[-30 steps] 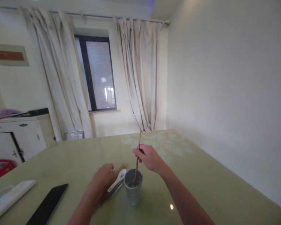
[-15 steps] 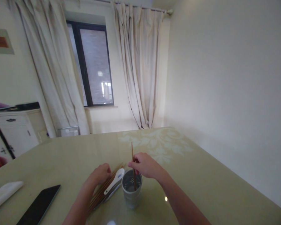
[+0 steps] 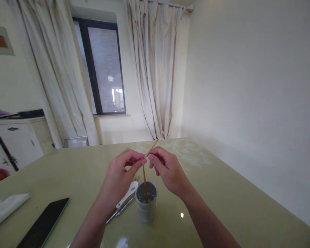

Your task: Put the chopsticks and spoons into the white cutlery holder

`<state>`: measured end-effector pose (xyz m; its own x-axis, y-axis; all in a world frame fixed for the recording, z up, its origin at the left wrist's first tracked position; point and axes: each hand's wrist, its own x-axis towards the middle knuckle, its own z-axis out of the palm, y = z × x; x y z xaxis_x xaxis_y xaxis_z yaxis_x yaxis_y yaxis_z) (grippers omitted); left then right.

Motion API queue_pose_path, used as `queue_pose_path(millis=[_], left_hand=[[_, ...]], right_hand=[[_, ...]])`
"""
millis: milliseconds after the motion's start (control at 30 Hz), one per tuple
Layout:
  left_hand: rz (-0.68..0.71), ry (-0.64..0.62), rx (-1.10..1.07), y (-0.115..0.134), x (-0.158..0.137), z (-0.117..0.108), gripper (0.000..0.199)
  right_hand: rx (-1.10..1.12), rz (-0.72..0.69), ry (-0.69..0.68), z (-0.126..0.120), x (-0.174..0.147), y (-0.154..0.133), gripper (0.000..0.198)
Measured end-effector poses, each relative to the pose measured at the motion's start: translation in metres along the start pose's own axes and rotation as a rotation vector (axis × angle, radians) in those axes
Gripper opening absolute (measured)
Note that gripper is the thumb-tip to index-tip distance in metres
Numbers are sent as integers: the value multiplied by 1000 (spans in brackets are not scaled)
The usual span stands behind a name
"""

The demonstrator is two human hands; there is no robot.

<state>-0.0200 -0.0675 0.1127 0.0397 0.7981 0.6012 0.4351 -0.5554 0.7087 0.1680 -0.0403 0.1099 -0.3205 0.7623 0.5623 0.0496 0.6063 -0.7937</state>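
A grey perforated utensil cup (image 3: 146,212) stands upright below my hands. One chopstick (image 3: 145,182) slants up out of it toward my fingertips. My left hand (image 3: 122,168) is closed in a pinch just above the cup, on a lighter chopstick (image 3: 153,146) tilted up to the right. Against that same stick, the thumb and fingers of my right hand (image 3: 167,168) are closed too. Left of the cup lie a white spoon (image 3: 128,194) with a blue mark and some slim metal utensils (image 3: 125,206). My left arm covers most of the chopsticks lying there.
A black flat device (image 3: 43,224) and a white object (image 3: 7,210) lie at the left of the glossy table (image 3: 248,206). A white wall (image 3: 255,86) borders its right side. Curtains (image 3: 158,69) and a window stand beyond the far edge.
My left hand has risen from the chopstick pile and met my right hand above the cup. My right hand has lifted away from the chopstick in the cup.
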Motion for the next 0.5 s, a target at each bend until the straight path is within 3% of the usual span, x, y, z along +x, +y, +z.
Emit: queue_pose_path(millis=[167, 300, 400, 500], left_hand=[[-13, 26, -64, 5, -4, 15, 21], [-48, -17, -23, -13, 4, 5, 27], [-166, -103, 296, -54, 8, -13, 27], [-497, -386, 806, -108, 1, -25, 13]], right_hand=[[35, -18, 51, 5, 0, 1, 26], [35, -30, 134, -7, 3, -2, 29], [-43, -25, 192, -21, 6, 1, 29], [-194, 21, 119, -27, 10, 11, 26]])
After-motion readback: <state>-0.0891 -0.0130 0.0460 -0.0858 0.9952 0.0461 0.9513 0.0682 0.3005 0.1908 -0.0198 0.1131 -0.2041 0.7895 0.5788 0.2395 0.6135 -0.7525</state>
